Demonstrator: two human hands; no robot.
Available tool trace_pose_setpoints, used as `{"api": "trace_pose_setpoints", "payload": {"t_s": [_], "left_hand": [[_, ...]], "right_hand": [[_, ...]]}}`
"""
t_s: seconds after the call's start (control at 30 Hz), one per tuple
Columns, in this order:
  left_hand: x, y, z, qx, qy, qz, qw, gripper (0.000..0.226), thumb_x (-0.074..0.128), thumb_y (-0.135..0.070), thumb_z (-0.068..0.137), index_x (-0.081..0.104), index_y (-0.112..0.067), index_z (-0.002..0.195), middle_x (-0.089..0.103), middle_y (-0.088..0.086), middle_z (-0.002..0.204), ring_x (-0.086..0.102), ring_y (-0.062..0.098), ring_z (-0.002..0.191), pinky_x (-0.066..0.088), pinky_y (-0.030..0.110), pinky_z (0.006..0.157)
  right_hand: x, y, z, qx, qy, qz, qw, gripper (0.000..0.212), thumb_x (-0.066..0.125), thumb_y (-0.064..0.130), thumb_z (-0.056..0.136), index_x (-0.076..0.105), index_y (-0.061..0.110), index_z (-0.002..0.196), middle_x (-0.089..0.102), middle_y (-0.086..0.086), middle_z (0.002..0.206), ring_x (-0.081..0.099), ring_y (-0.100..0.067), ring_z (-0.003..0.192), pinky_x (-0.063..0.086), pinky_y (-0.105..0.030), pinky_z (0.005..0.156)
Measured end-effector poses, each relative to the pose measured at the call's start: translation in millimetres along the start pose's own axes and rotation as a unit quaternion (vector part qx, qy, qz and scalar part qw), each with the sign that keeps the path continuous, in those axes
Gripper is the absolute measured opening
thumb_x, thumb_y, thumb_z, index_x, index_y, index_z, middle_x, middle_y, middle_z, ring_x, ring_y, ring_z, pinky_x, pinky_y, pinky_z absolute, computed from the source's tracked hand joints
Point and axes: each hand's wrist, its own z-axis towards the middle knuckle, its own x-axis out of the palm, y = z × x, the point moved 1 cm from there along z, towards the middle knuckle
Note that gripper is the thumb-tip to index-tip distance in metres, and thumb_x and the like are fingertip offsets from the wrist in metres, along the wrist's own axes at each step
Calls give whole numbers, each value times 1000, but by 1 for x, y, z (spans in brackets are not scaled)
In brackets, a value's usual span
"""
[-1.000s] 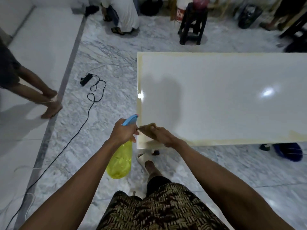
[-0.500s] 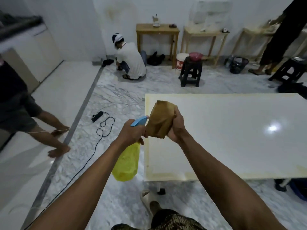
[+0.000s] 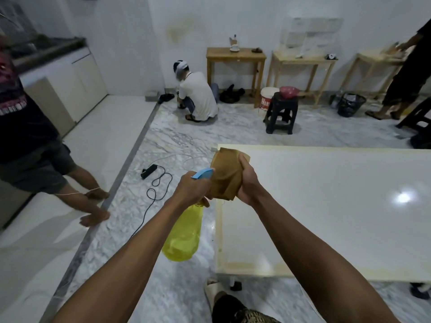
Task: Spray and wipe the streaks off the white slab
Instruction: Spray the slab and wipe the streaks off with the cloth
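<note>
The white slab (image 3: 326,206) lies flat to my right, with yellowish streaks along its left and near edges. My left hand (image 3: 190,188) grips the neck of a yellow spray bottle (image 3: 183,231) with a blue nozzle, held beside the slab's left edge. The nozzle points at a brown cloth (image 3: 226,174). My right hand (image 3: 248,183) holds that cloth up in the air above the slab's left edge, fingers curled round its right side.
A black power strip and cable (image 3: 151,180) lie on the marble floor at left. One person stands at far left (image 3: 35,148), another crouches by the back wall (image 3: 198,96), a third stands at far right. A black stool (image 3: 281,113) and wooden tables stand behind.
My right hand has lifted the cloth off the slab's near corner and holds it up in front of the nozzle. The view has tilted upward to show the room.
</note>
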Motion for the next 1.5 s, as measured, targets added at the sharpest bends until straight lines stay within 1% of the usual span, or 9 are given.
{"api": "trace_pose_setpoints", "payload": {"t_s": [0.1, 0.2, 0.47, 0.57, 0.7, 0.83, 0.93, 1.3, 1.5], "left_hand": [[-1, 5, 24, 8, 14, -6, 1000, 36, 59, -18, 75, 73, -1, 104, 69, 20, 83, 75, 31, 59, 66, 42, 59], [-4, 12, 59, -10, 3, -18, 1000, 53, 60, -28, 63, 73, -7, 110, 75, 23, 88, 76, 35, 68, 67, 52, 66], [-14, 28, 178, -91, 46, -46, 994, 60, 57, -20, 68, 68, -1, 124, 73, 18, 83, 76, 39, 74, 65, 42, 61], [-22, 37, 230, -104, 37, -43, 993, 32, 59, -13, 76, 72, 4, 101, 73, 15, 78, 76, 42, 75, 65, 48, 62], [-27, 65, 303, -93, 34, -36, 994, 15, 59, -14, 84, 68, -10, 72, 73, 10, 74, 76, 47, 80, 63, 50, 60], [-26, 89, 349, -80, 34, -20, 996, 22, 56, -24, 76, 66, -8, 64, 74, 7, 71, 76, 44, 74, 62, 55, 61], [-24, 108, 367, -94, 34, -13, 995, 24, 55, -25, 74, 68, -6, 68, 73, 6, 68, 76, 45, 74, 63, 55, 61], [-19, 133, 359, -136, 52, -32, 989, 41, 55, -24, 69, 72, -1, 98, 72, 6, 73, 76, 45, 80, 63, 47, 58], [-24, 133, 346, -127, 56, -5, 990, 34, 54, -23, 67, 70, 1, 84, 75, 8, 74, 77, 42, 74, 64, 55, 63]], "right_hand": [[-4, -8, 27, 15, -21, -11, 1000, 52, 35, 53, 103, 66, 12, 113, 77, -6, 103, 74, -17, 92, 58, -33, 84], [-7, -23, 66, 68, -13, -53, 996, 50, 41, 50, 102, 66, 10, 119, 75, -8, 112, 71, -21, 103, 54, -40, 98], [-63, -28, 217, 98, -144, -303, 937, 57, 34, 53, 103, 52, 9, 135, 62, -7, 123, 61, -24, 107, 51, -39, 92], [-78, 5, 299, -23, -175, -425, 888, 51, 33, 47, 105, 55, 8, 130, 61, -7, 109, 59, -19, 93, 45, -30, 82], [-107, 24, 436, -157, -139, -537, 817, 45, 32, 33, 107, 43, 16, 147, 51, -5, 147, 48, -11, 129, 37, -34, 113], [-123, -7, 531, -59, -43, -730, 680, 53, 37, 37, 104, 30, 14, 151, 33, -12, 156, 34, -34, 142, 27, -50, 110], [-138, -57, 548, 25, 1, -823, 567, 78, 22, 71, 95, 4, 28, 157, 0, 6, 165, -1, -25, 152, 4, -65, 114], [-144, -68, 549, -8, -48, -817, 574, 64, 15, 61, 101, 8, 33, 158, 1, -3, 167, -1, -35, 152, 0, -72, 113], [-145, -69, 548, -47, -46, -805, 590, 49, 14, 48, 106, 19, 40, 154, 20, -2, 163, 12, -38, 149, 7, -75, 110]]}}
